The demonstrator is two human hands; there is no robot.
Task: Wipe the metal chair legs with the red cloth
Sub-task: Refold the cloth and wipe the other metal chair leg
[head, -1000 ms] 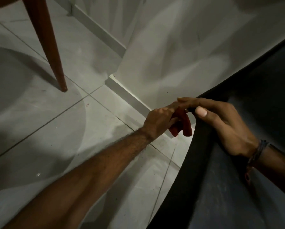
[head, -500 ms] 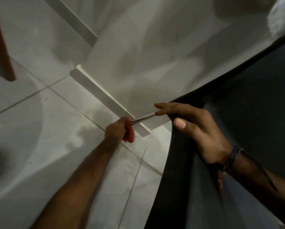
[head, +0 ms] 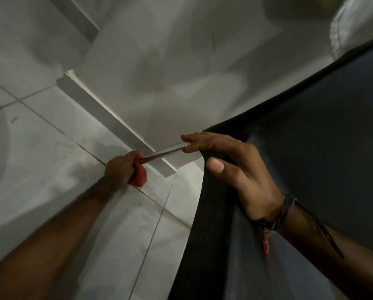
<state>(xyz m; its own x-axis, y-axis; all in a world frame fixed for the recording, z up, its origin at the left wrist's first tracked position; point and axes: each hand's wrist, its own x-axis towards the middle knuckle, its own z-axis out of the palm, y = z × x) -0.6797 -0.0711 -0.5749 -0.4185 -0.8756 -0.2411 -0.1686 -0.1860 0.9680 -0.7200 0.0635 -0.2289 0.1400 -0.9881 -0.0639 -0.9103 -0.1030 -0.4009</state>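
Your left hand [head: 121, 169] is closed around the red cloth [head: 139, 175], wrapped on the low end of a thin metal chair leg [head: 163, 153] near the tiled floor [head: 51, 148], while your right hand [head: 235, 169] clamps the black seat edge [head: 213, 202], thumb on top and fingers curled over. You look to be mid-stroke on this leg, though blur hides whether the cloth fully circles it; next, draw back up with steady squeeze, then shift to another leg. No brand, label or writing is readable anywhere.
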